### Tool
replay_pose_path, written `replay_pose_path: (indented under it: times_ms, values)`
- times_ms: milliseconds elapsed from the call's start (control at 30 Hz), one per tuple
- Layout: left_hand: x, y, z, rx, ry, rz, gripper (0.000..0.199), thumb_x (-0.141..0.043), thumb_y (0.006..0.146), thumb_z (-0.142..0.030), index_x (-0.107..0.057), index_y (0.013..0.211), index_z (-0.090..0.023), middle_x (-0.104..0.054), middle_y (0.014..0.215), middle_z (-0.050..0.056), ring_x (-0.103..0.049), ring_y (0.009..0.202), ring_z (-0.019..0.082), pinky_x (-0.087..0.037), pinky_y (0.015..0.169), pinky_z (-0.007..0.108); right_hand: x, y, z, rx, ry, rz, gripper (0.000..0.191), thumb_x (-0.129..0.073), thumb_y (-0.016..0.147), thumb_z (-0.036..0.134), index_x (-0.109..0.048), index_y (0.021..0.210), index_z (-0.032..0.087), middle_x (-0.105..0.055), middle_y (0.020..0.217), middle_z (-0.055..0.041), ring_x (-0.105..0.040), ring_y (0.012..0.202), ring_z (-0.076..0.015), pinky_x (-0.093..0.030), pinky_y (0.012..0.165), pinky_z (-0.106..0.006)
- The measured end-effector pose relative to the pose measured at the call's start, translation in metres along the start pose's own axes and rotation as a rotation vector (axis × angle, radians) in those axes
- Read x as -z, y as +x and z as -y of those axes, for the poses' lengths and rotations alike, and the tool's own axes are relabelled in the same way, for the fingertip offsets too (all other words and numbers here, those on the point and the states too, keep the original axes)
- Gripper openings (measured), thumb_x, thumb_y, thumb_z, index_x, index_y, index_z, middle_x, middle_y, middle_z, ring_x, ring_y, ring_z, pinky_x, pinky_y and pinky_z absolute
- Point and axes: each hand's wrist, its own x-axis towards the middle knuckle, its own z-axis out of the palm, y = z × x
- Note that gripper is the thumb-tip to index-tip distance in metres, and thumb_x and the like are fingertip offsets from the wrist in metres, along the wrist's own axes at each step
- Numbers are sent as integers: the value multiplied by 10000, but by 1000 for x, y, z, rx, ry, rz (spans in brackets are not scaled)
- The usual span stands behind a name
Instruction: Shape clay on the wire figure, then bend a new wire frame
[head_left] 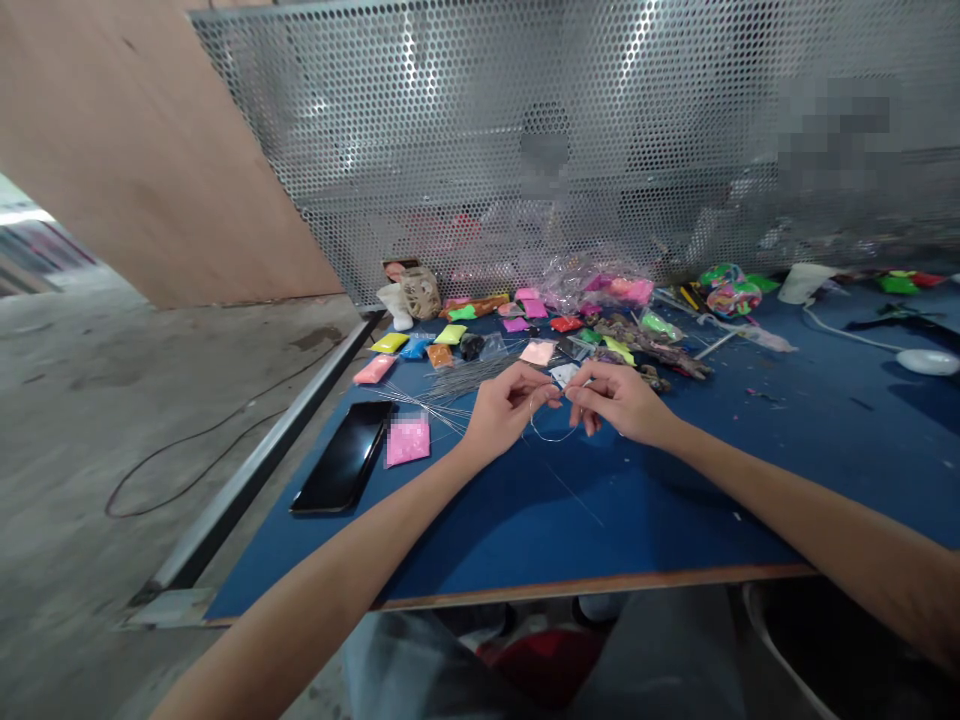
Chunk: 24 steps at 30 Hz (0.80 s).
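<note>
My left hand (511,405) and my right hand (616,400) are close together above the blue table, both with fingers pinched. Between them they hold a thin wire (555,439), which hangs in a loop under the fingertips. Just behind the fingertips is a small white piece (564,374); whether I touch it cannot be made out. A bundle of thin straight wires (476,376) lies beyond and left of my left hand. A pale pink packet (538,352) rests on the table behind the hands.
A black phone (343,458) and a pink packet (409,441) lie at left on the blue table (675,530). Several coloured packets (450,335) spread along the back, before a perforated metal screen (480,120). A white computer mouse (928,361) and white cup (806,283) are at right.
</note>
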Motion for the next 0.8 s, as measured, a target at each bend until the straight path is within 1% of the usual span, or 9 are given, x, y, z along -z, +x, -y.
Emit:
replay_pose_path:
  times_ms: [67, 133, 300, 433, 500, 567, 633, 733, 800]
  values:
    - [0, 1, 3, 27, -55, -6, 270, -721, 896, -399, -637, 930, -144, -746, 846, 59, -735, 804, 157, -588, 760, 277, 0, 0, -1, -8, 0, -8, 276, -642, 948, 446, -614, 932, 172, -741, 711, -43, -643, 477, -126, -485, 474, -253]
    - [-1, 3, 6, 68, -124, -9, 299, -753, 863, -415, -656, 934, -140, -745, 845, 55, -725, 801, 154, -591, 778, 287, -1, -1, -1, -13, -11, -15, 282, -642, 947, 451, -614, 924, 172, -746, 718, -46, -646, 482, -127, -492, 483, -255]
    - [-2, 5, 9, 217, -285, -12, 352, -827, 780, -407, -697, 954, -130, -734, 804, 35, -713, 742, 143, -592, 752, 277, -1, -1, 1, 24, -85, -29, 274, -654, 934, 442, -623, 869, 178, -724, 688, -20, -633, 498, -119, -496, 510, -250]
    - [0, 5, 6, 275, -270, -3, 402, -838, 763, -413, -752, 1043, -138, -756, 879, 57, -708, 786, 159, -577, 775, 284, 0, -1, 3, 56, -143, -23, 244, -679, 912, 416, -653, 851, 182, -709, 688, -11, -621, 514, -119, -497, 531, -256]
    - [1, 5, 6, 275, -252, 10, 395, -836, 764, -419, -771, 1040, -144, -758, 887, 60, -695, 771, 153, -562, 760, 274, 1, 0, 3, 70, -159, -11, 231, -688, 904, 406, -666, 837, 185, -708, 696, -9, -617, 521, -122, -500, 545, -264]
    - [2, 6, 6, 268, -259, 18, 366, -838, 764, -411, -776, 1009, -145, -751, 852, 51, -679, 734, 136, -549, 733, 257, 1, 1, 1, 88, -170, -2, 229, -684, 906, 404, -679, 829, 187, -710, 715, -13, -618, 540, -125, -505, 566, -274]
    - [3, 6, 7, 258, -281, 29, 345, -839, 768, -398, -770, 995, -146, -744, 813, 40, -673, 711, 123, -544, 722, 245, 1, 2, -2, 93, -139, -15, 223, -676, 912, 410, -696, 881, 190, -717, 764, -22, -621, 580, -129, -512, 592, -282]
    - [5, 5, 6, 263, -299, 58, 346, -840, 767, -400, -762, 979, -138, -748, 810, 46, -683, 711, 126, -556, 731, 254, 1, 5, -8, 86, 3, -81, 242, -691, 902, 423, -695, 990, 198, -708, 829, -23, -603, 618, -124, -510, 616, -289]
    - [6, 5, 5, 282, -297, 80, 357, -847, 755, -410, -759, 958, -130, -756, 838, 60, -694, 721, 137, -566, 742, 270, 1, 7, -12, 84, 97, -93, 244, -709, 891, 425, -694, 971, 195, -684, 823, -15, -586, 629, -117, -495, 632, -287]
